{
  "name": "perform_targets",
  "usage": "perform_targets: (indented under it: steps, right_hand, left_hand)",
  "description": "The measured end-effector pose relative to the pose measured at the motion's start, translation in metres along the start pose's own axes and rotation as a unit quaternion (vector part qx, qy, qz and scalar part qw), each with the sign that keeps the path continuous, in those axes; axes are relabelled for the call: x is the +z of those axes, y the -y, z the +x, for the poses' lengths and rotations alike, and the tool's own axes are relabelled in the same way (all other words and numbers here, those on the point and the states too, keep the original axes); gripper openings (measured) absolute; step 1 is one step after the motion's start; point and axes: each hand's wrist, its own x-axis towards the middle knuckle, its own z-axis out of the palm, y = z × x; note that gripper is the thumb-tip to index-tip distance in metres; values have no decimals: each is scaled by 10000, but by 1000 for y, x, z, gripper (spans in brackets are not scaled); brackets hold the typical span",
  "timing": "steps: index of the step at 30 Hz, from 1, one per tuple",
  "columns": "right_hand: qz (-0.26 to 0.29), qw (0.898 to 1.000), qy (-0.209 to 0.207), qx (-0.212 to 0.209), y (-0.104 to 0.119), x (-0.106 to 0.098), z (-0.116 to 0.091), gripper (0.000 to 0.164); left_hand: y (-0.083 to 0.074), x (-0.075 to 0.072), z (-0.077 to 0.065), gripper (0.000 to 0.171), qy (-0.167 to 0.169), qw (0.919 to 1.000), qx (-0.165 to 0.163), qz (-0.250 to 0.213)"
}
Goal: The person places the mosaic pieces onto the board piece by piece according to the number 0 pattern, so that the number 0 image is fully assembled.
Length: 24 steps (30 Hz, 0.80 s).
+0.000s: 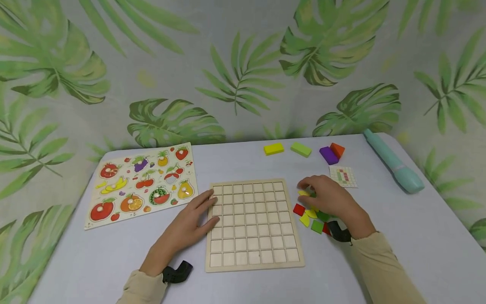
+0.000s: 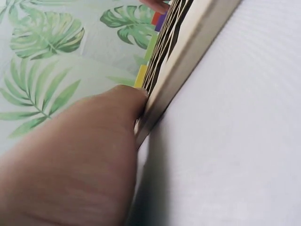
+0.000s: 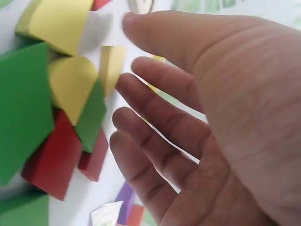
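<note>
A square wooden grid board [image 1: 250,223] lies in the middle of the table. My left hand [image 1: 190,223] rests at its left side, fingers spread and fingertips over the frame. In the left wrist view the thumb touches the board's edge [image 2: 176,63]. To the right of the board is a loose cluster of small pieces, among them a red square [image 1: 299,209], a yellow piece [image 1: 305,219] and a green square [image 1: 317,226]. Over this cluster hovers my right hand [image 1: 332,196], partly covering it. Its fingers are loosely bent with nothing between them in the right wrist view, beside a yellow piece [image 3: 73,82].
At the left lies a fruit picture puzzle [image 1: 140,181]. Along the back are a yellow block [image 1: 274,148], a light green block [image 1: 301,149], a purple block [image 1: 328,155] and an orange one [image 1: 337,150]. A small pattern card [image 1: 344,176] and a teal microphone-shaped object [image 1: 395,162] lie at the right.
</note>
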Motion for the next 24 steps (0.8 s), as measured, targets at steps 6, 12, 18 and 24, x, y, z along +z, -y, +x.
perform_targets:
  steps: [6,12,18,24]
  right_hand:
    - [-314,9995,-76,25,-3,3,0,31]
    - [-81,9995,155,267,-1,1,5,28]
    - [72,9985,304,451,1,1,3,28]
    - [103,9994,109,321,1,1,4,26]
  left_hand:
    - [-3,2,1,60,130,9995,200,218]
    - [-4,3,2,77,336,9990,82,285]
    - [-4,4,1,86,515,9984,28,252]
    - [-8,6,3,85,422,9987,40,282]
